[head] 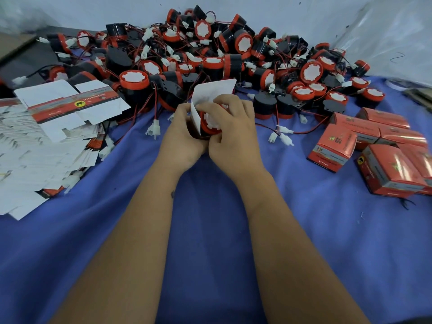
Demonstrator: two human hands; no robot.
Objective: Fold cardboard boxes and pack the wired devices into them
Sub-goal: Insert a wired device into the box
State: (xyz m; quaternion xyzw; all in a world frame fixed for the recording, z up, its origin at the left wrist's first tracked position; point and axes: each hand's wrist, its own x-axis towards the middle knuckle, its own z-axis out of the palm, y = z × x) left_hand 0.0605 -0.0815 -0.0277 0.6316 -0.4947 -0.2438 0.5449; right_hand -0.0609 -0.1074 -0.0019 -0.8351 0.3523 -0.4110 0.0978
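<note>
Holding the small box (198,118) over the blue cloth (210,218), the left hand (181,134) curls round its thin, bendy sides; best to grip low; the right hand (230,129) bends its fingers (210,105) onto the hard round device (210,123), pushing it in.

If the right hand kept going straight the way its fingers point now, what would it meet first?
The right hand already presses the device into the box; beyond that, probably the left hand, though depth is unclear.
</note>
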